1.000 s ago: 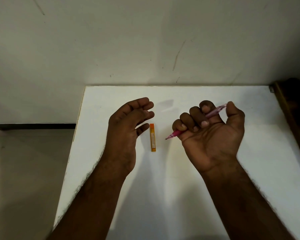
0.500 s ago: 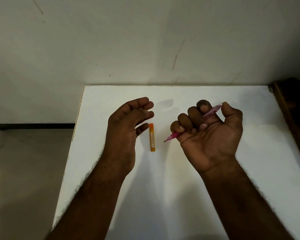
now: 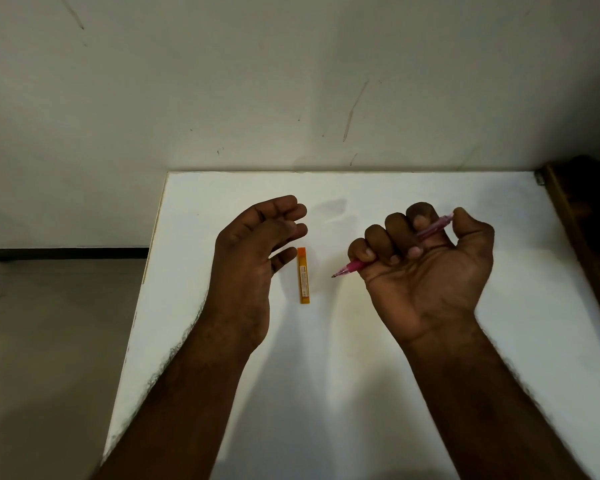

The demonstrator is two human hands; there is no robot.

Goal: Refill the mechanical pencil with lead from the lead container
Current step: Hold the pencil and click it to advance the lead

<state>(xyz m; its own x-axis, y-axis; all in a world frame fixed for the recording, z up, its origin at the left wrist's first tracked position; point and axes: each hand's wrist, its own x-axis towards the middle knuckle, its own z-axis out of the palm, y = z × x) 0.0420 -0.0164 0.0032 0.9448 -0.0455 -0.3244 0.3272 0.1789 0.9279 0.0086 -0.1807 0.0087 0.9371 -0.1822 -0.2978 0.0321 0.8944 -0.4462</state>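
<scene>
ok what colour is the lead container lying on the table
Orange: the slim rectangular plastic lead container has a pale label along it, clearest in the head view.

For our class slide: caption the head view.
Right hand grips pink mechanical pencil; left hand open beside orange lead container.

White table (image 3: 378, 375) lies bare near and far of the orange lead container (image 3: 303, 275), which lies flat between left hand (image 3: 253, 258) and right hand (image 3: 426, 268). Wall bounds the far edge; dark wooden furniture (image 3: 582, 220) bounds the right.
</scene>
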